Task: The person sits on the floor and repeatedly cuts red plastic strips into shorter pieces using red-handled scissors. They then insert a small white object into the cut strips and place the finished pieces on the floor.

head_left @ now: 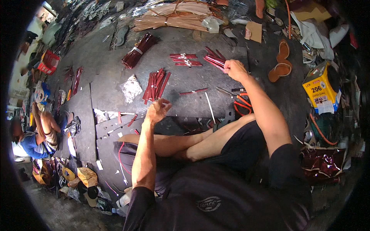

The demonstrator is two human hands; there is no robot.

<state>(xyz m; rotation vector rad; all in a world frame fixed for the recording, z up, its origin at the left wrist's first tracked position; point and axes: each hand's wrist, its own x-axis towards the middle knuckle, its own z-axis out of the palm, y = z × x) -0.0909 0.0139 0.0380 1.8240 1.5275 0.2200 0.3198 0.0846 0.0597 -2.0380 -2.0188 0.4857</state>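
Observation:
My right hand (235,71) is closed at the near end of a small stack of shiny dark-red strips (214,59), its fingertips pinched on them. My left hand (157,110) hovers at the near edge of a loose pile of red strips (156,84), fingers loosely curled and apart, with nothing visible in them. Between the hands lies a single red strip (194,91) with a small metal piece on it. Beyond it sit several short red straps with silver buckles (186,59). A clear bag of small silvery parts (131,88) lies left of the loose pile.
A tied dark-red bundle (139,50) lies farther back, before large tan bundles (173,20). Orange-handled scissors (243,104) and a white stick (210,107) are near my legs. Sandal soles (280,69) and a yellow can (320,87) stand right. Another person (34,140) sits far left.

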